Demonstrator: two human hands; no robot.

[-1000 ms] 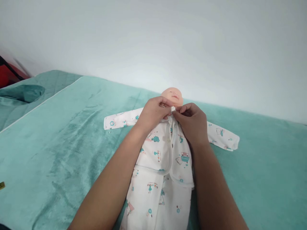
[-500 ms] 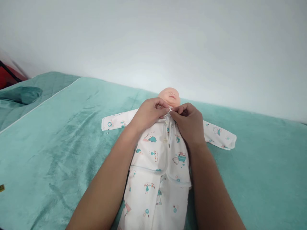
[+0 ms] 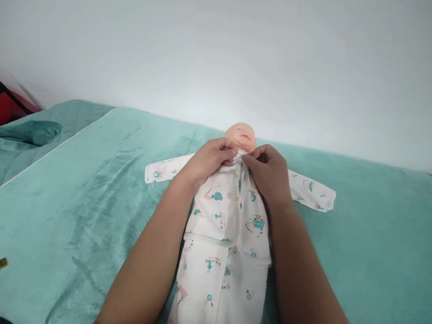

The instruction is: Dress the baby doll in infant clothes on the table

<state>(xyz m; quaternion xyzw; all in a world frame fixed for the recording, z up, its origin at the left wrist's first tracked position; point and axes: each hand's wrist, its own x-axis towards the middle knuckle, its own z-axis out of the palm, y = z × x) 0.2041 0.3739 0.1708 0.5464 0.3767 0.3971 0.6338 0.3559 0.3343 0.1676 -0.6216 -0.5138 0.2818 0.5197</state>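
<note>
A baby doll [image 3: 240,133] lies on its back on a teal blanket [image 3: 84,193], head toward the wall. It wears a white printed top [image 3: 222,211] and matching trousers [image 3: 216,283], sleeves spread out to both sides. My left hand [image 3: 209,161] and my right hand [image 3: 268,173] meet at the collar just under the doll's chin. Both are closed in a pinch on the two edges of the top's neck opening. My forearms run down over the doll's body on either side.
A darker teal pillow [image 3: 30,132] lies at the far left on a quilted cover. A red and black object [image 3: 10,105] shows in the left corner. A pale wall [image 3: 236,58] stands right behind the doll. A small yellow tag [image 3: 2,263] lies at the left edge.
Both hands stay pinched at the collar with only small finger shifts. The view has wobbled slightly, and the doll stays where it lay.
</note>
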